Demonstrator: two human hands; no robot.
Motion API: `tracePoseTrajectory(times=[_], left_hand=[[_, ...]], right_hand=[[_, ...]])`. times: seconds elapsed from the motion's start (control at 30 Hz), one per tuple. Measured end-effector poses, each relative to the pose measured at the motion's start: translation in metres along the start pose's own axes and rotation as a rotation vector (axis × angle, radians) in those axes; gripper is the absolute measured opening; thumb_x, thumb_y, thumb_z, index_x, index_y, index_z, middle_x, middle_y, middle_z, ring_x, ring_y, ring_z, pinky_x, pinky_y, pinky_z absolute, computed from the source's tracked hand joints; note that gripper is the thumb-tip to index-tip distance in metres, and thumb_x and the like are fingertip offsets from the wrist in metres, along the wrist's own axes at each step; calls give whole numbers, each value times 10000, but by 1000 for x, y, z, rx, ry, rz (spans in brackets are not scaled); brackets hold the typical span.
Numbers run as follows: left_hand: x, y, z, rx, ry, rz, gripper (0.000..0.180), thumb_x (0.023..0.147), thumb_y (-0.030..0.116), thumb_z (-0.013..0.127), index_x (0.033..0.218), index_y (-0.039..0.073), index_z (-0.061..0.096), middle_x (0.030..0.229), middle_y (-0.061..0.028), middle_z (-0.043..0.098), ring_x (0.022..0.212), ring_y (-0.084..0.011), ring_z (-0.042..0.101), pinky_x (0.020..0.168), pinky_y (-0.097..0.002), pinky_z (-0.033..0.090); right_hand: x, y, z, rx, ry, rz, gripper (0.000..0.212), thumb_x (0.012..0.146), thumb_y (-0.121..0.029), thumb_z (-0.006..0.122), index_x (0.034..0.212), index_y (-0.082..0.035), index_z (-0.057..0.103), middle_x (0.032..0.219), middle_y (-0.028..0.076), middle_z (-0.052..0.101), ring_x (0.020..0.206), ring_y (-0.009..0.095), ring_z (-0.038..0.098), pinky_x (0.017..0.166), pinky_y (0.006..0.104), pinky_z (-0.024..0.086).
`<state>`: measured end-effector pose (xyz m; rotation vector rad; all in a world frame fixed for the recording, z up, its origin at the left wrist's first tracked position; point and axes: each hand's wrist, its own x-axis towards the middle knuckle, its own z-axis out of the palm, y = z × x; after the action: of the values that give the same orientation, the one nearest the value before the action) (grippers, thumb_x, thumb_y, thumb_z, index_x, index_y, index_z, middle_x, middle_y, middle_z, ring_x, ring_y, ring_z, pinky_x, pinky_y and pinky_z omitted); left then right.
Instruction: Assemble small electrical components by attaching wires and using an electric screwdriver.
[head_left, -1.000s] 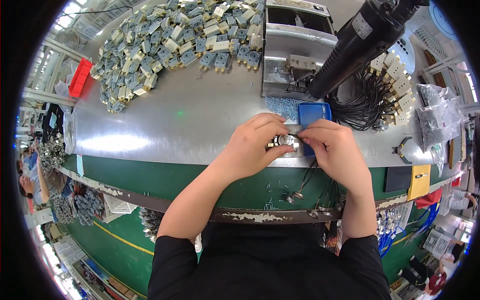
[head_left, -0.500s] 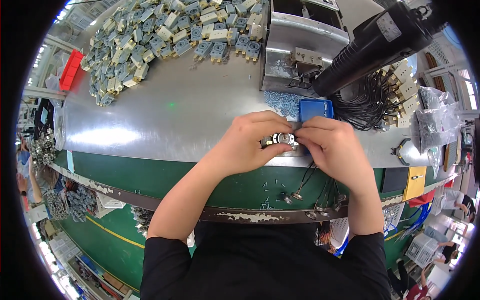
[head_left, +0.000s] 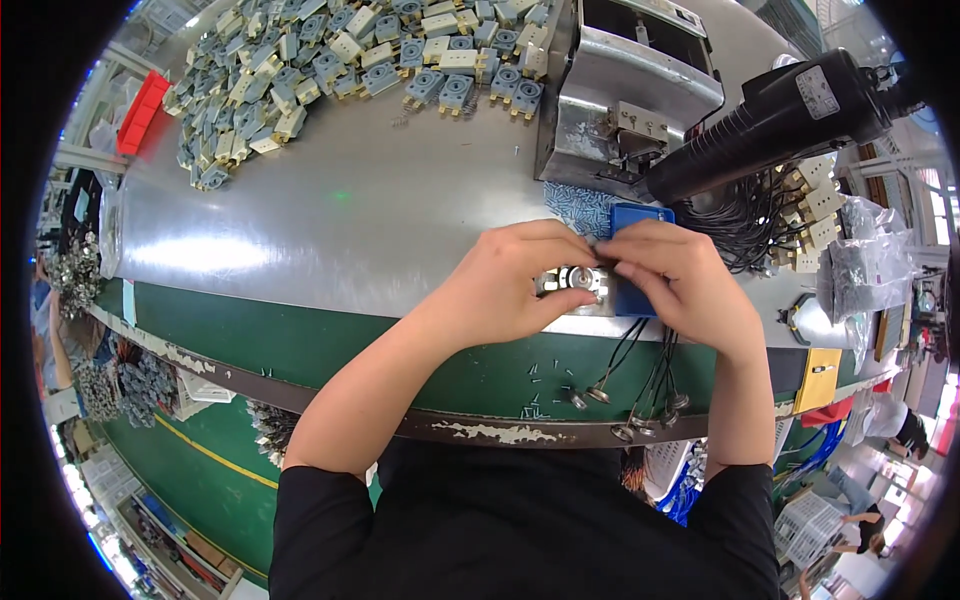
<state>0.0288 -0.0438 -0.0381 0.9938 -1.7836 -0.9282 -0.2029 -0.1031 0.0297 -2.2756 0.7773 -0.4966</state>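
One metal part (head_left: 583,279), long axis left-to-right, round face up

We count one left hand (head_left: 515,282) and one right hand (head_left: 692,280), one round metal part (head_left: 584,278), one blue tray (head_left: 640,213), one black cylindrical tool (head_left: 775,122) and one red bin (head_left: 143,112). We make out at least five hanging metal discs (head_left: 597,395); the grey-and-cream blocks (head_left: 327,66) and blue screws (head_left: 583,210) are too many to count.

You have a small silvery part (head_left: 583,279), round metal face turned up, partly hidden between the thumb and fingers of your left hand (head_left: 517,280), near the worktop's (head_left: 420,225) front edge.
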Motion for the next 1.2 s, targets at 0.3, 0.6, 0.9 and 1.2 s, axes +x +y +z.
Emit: tracePoseTrajectory(times=[0.3, 0.6, 0.9, 1.2], left_hand=[[1, 0, 1, -7, 1, 25, 314, 790, 98, 887, 1069, 14, 770, 1092, -134, 763, 1046, -310, 744, 917, -391, 587], [-2, 0, 2, 6, 23, 21, 305, 794, 85, 872, 1065, 5, 761, 1129, -136, 747, 1037, -322, 734, 922, -394, 582], [-1, -1, 2, -28, 5, 9, 301, 780, 63, 864, 1046, 1, 737, 1105, -140, 742, 1031, -321, 726, 919, -395, 579], [-2, -2, 1, -51, 25, 0, 310, 771, 75, 880, 1021, 5, 711, 1105, -147, 728, 1021, -341, 719, 907, -410, 572]], right_hand=[[-7, 0, 5, 195, 127, 191, 203, 1005, 87, 580, 1182, 58, 677, 986, 148, 757, 885, 162, 716, 853, 309, 580], [-1, 1, 11, -106, 122, -77, 134, 833, 103, 723, 947, 33, 728, 960, 142, 771, 899, 303, 749, 838, 371, 592], [-2, -3, 8, -51, 63, -115, 162, 817, 67, 723, 971, 39, 764, 951, 159, 775, 885, 303, 747, 814, 387, 589], [8, -9, 7, 106, 13, 123, 310, 836, 50, 725, 1147, 42, 722, 975, 154, 773, 896, 238, 759, 828, 341, 588]])
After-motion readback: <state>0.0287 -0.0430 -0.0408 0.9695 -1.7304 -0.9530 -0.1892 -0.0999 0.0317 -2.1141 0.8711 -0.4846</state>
